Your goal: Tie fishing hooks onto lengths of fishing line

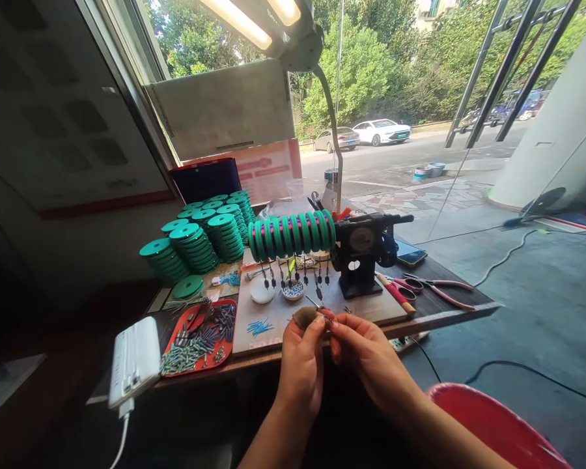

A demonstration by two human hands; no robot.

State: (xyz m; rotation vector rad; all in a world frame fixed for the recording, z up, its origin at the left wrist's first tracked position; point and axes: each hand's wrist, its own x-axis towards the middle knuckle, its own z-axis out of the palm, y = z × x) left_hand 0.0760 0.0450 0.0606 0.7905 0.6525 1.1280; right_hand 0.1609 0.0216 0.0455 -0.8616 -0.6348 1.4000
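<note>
My left hand (303, 355) and my right hand (364, 345) meet in front of the table's near edge, fingertips pinched together. Between them is something small, thin and dark that I cannot make out. A brown wrap (304, 317) covers a finger of the left hand. Just beyond stands a black winder-like stand (361, 241), with a row of green ring-shaped spools (293, 236) on its shaft. Thin lines with small dark pieces (319, 293) hang from the spools, above a small bowl of grey beads (293, 290).
Stacks of green spools (188, 246) stand at the back left. A red tray (233, 305) holds many small parts; a white power bank (135, 358) sits beside it. Pliers (449, 292) and red-handled scissors (404, 290) lie right. A lamp (300, 45) hangs overhead; a red basin (488, 423) is below right.
</note>
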